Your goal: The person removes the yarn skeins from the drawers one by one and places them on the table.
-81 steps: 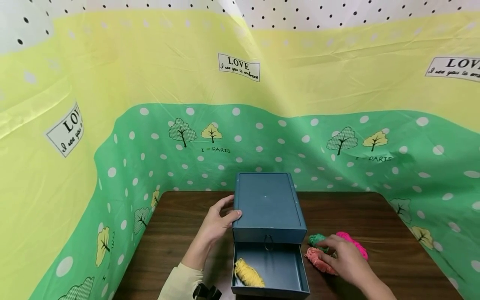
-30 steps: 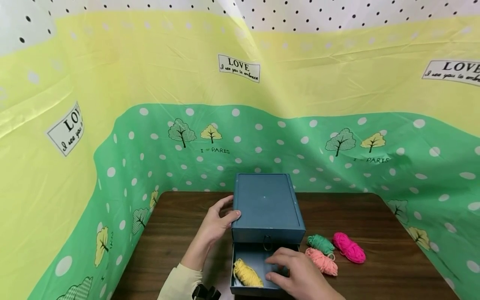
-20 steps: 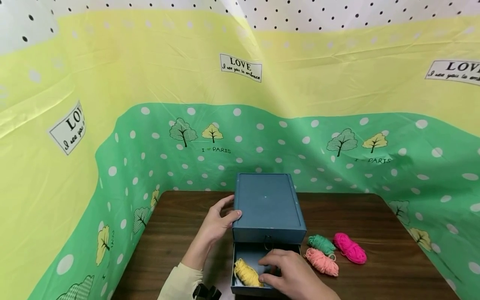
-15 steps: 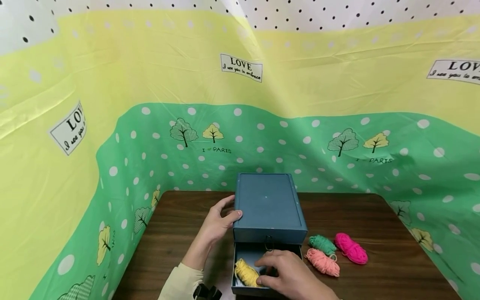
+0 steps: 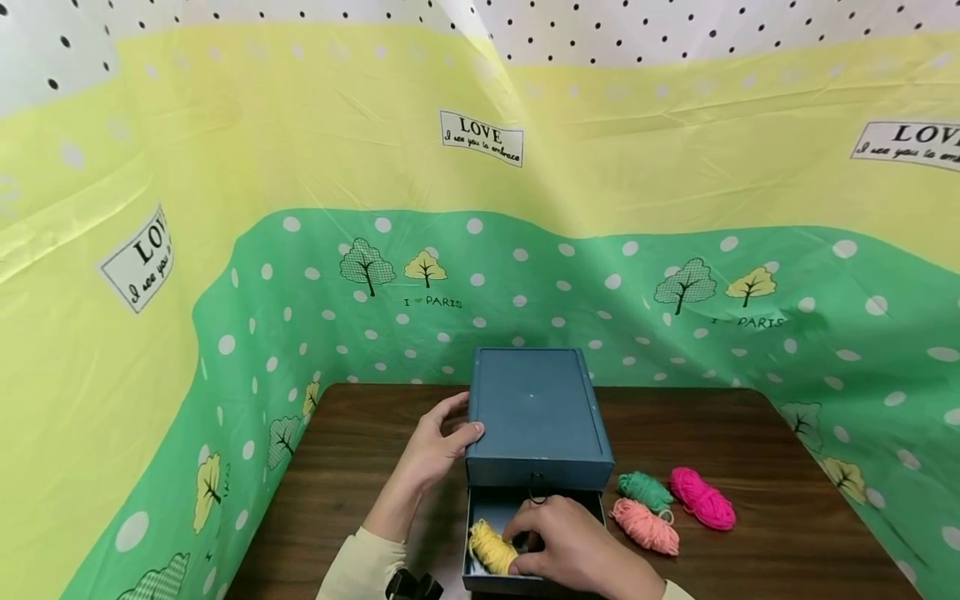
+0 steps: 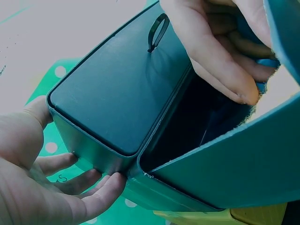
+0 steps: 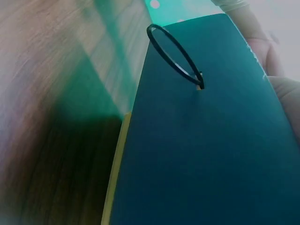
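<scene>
A blue drawer box [image 5: 534, 408] stands on the brown table, its lower drawer [image 5: 581, 568] pulled out towards me. My left hand [image 5: 431, 446] braces the box's left side, thumb on the top edge, fingertips against the side wall [image 6: 93, 140]. A yellow yarn skein [image 5: 489, 546] lies in the drawer's left part. My right hand [image 5: 566, 542] reaches into the drawer, and its curled thumb and fingers pinch the skein's right end. In the left wrist view, the right fingertips [image 6: 246, 93] touch the skein [image 6: 279, 96]. The right wrist view shows the box front, not the right hand's fingers.
Right of the box lie a green yarn skein [image 5: 645, 490], a salmon one [image 5: 645, 527] and a magenta one [image 5: 703, 498]. A black loop pull [image 5: 537, 487] hangs on the upper drawer front. A printed curtain [image 5: 420, 350] surrounds the table.
My right hand has left the salmon skein, moved left over the open drawer and closed in on the yellow skein. My left hand stays on the box.
</scene>
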{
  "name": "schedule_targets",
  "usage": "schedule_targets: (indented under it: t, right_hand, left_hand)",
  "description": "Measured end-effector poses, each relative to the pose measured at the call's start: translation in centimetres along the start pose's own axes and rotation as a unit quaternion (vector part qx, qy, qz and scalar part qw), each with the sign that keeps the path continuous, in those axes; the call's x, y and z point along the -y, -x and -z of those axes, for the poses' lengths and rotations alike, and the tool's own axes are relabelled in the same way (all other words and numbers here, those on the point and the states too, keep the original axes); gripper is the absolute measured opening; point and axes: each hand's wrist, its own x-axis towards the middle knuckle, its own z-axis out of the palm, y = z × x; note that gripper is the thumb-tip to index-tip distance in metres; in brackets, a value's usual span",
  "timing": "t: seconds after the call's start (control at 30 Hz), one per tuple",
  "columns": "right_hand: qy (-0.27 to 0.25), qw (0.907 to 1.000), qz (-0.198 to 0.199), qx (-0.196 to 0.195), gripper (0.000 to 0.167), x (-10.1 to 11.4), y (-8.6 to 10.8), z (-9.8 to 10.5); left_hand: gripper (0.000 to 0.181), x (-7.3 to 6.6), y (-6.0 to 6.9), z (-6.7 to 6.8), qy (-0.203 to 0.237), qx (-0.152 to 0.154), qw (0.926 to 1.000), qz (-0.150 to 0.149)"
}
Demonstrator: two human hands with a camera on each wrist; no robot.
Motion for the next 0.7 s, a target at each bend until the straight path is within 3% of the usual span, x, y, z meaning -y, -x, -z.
schedule_targets:
  t: [0.17,0.33,0.7]
  right_hand:
    - [0.014,0.9996,-0.014,0.021,0.022,0.21,-0.44,0.07]
    - [-0.006,0.9987,-0.010,0.050,0.021,0.11,-0.68,0.00]
    - [0.002,0.9989,0.005,0.048,0.025,-0.69,-0.33,0.38]
  left_hand:
    - [0.062,-0.13,0.18,-0.04,-0.003,0.002,1.0000,-0.006]
    - [0.062,-0.12,0.22,-0.06,-0.001,0.002,1.0000,-0.006]
    - [0.063,-0.04,0.14,-0.01,-0.001,0.004,0.9999,-0.011]
